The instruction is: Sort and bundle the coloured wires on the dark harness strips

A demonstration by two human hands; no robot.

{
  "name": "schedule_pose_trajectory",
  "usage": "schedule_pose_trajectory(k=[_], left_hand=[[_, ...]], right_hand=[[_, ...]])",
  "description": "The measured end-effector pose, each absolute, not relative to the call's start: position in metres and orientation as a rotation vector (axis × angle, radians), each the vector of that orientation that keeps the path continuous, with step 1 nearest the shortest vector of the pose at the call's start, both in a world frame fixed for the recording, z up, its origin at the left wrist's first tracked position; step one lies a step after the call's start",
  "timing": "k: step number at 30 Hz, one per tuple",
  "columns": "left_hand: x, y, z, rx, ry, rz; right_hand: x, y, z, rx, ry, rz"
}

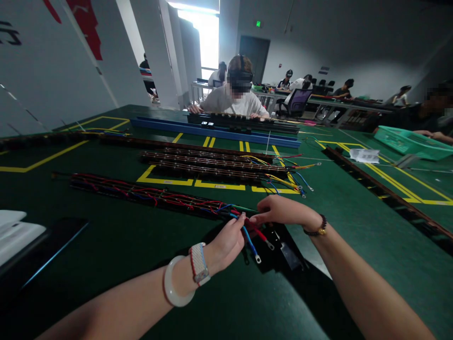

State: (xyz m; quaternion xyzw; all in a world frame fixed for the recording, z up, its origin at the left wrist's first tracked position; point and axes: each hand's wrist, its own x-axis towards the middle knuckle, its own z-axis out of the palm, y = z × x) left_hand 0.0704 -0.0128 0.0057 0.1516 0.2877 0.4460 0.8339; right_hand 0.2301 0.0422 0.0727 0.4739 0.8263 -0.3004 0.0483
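My left hand (228,241) pinches a blue cable (250,241) that ends in a metal ring terminal. Right beside it, my right hand (283,210) has its fingers curled in at a red cable (261,234), also tipped with a ring terminal. The exact grip of the right fingertips is partly hidden. Both cables come out of the near end of a long dark strip (152,194) with red and blue wires running along it. Below the right hand lies a dark piece with a shiny flat part (290,256).
Beyond my hands lie several similar strips (212,165) with yellow and blue leads, then a blue channel (212,132). A co-worker (235,94) sits opposite. At right are a long dark strip (389,198) and a green basket (414,147); a black phone-like slab (53,250) lies left.
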Motion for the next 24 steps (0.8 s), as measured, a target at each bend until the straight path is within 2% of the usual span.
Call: schedule_pose_trajectory(k=[8,13,17,24], left_hand=[[0.068,-0.013,0.002,0.303,0.724,0.89],[0.063,-0.012,0.001,0.246,0.567,0.803],[0.063,-0.01,0.004,0.239,0.49,0.791],[0.065,-0.011,0.004,0.279,0.617,0.796]], right_hand=[[0.208,0.01,0.084,1.444,2.589,-0.416],[0.198,-0.003,0.084,1.386,2.576,-0.313],[0.187,-0.011,0.074,1.461,2.576,-0.076],[0.154,-0.039,0.048,1.548,2.474,0.315]])
